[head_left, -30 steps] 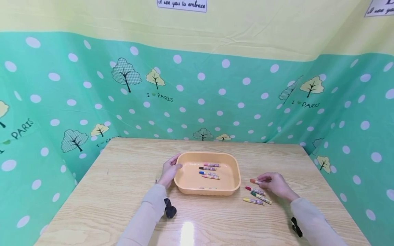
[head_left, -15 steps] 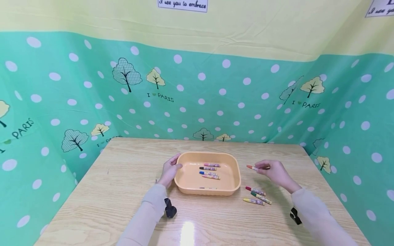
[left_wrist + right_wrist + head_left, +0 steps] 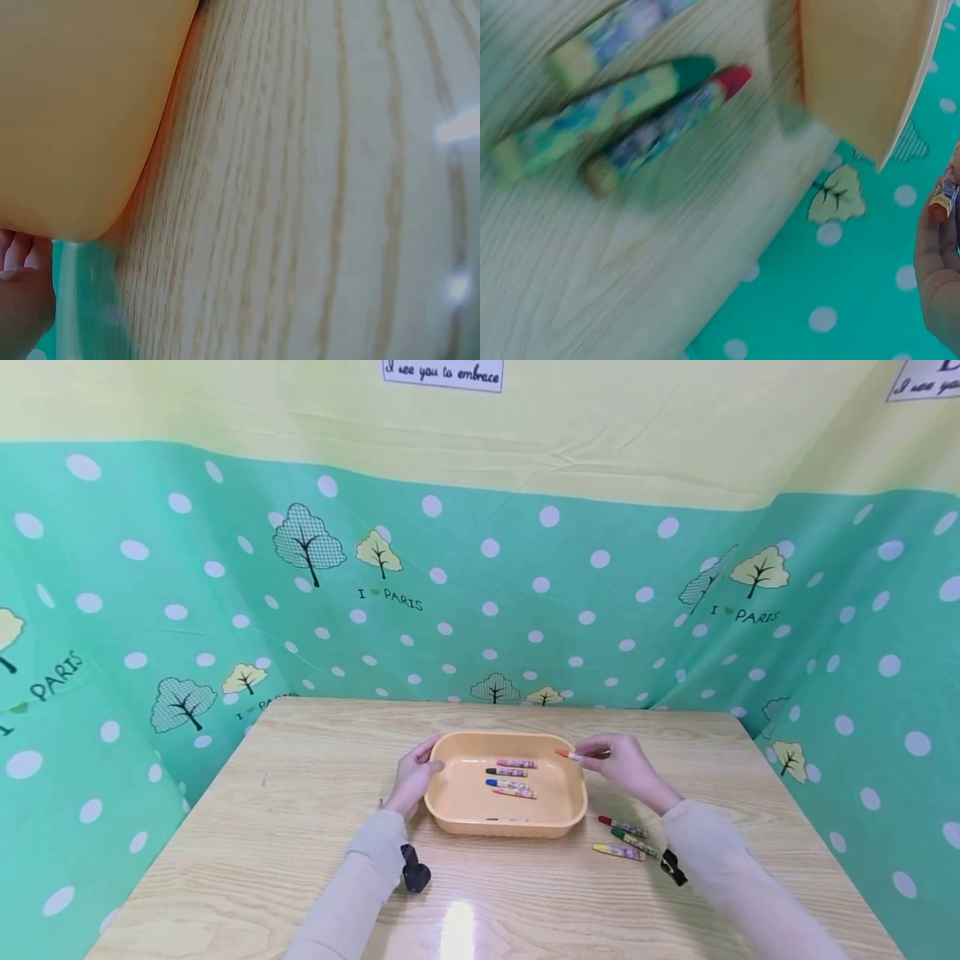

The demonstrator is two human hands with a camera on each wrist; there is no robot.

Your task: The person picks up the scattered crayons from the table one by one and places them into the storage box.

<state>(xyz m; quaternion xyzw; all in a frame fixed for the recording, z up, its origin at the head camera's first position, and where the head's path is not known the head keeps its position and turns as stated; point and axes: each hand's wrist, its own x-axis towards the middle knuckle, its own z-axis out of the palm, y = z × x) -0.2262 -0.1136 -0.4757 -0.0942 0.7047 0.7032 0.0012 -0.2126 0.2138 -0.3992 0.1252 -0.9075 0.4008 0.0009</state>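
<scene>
My left hand [image 3: 412, 779] grips the left rim of a shallow orange plastic basin [image 3: 457, 802], its thumb over the edge. At the basin's right rim, my right hand [image 3: 622, 765] pinches an orange crayon [image 3: 566, 754] whose tip reaches over the inside. Several crayons lie within the basin: a pink crayon [image 3: 517, 763], a black crayon [image 3: 507, 772], a blue crayon [image 3: 507, 784] and a light pink one below it. In the right wrist view the orange crayon [image 3: 940, 208] shows between the fingers, and the basin's wall [image 3: 870, 67] is close by.
On the wooden table [image 3: 300, 843], right of the basin, lie a red crayon [image 3: 621, 825], a green crayon [image 3: 633, 842] and a yellow crayon [image 3: 617, 851]. A thin dark-tipped stick [image 3: 507, 819] is by the basin's near wall. Green dotted cloth [image 3: 450, 643] hangs behind the table.
My right hand has lifted the orange crayon off the table and carried it left to the basin's right rim. The left hand and basin have stayed put.
</scene>
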